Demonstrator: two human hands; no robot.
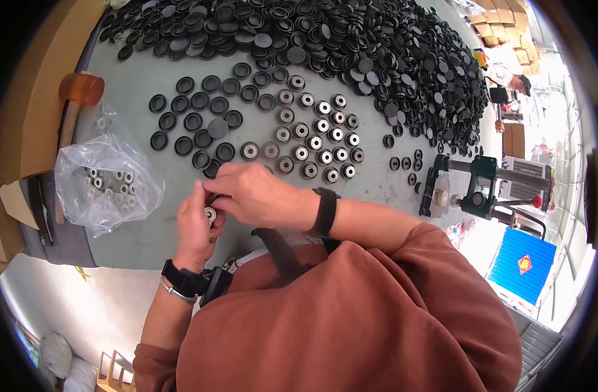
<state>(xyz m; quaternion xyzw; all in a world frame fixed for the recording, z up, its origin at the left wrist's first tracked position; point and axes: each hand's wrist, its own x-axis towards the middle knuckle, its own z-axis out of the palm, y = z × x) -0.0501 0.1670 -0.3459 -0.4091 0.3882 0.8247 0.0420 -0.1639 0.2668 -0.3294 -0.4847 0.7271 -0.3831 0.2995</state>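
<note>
My left hand [193,230] is closed around a small metal ball bearing [210,213], with what looks like another one lower in the palm. Over it, my right hand [254,196] is closed, its thumb and fingers pinched at the left fingertips; whatever it grips is hidden. Beyond the hands, a loose group of round black caps [193,121] lies on the grey table [129,85], mostly hollow side up. To their right stand several rows of caps with bearings set in them [324,156].
A large heap of black caps [351,39] covers the far side. At left are a clear plastic bag [132,206] of bearings, an orange-headed mallet [81,88] and cardboard [41,98]. A green hand press [480,186] stands at right; another person [518,85] is farther off.
</note>
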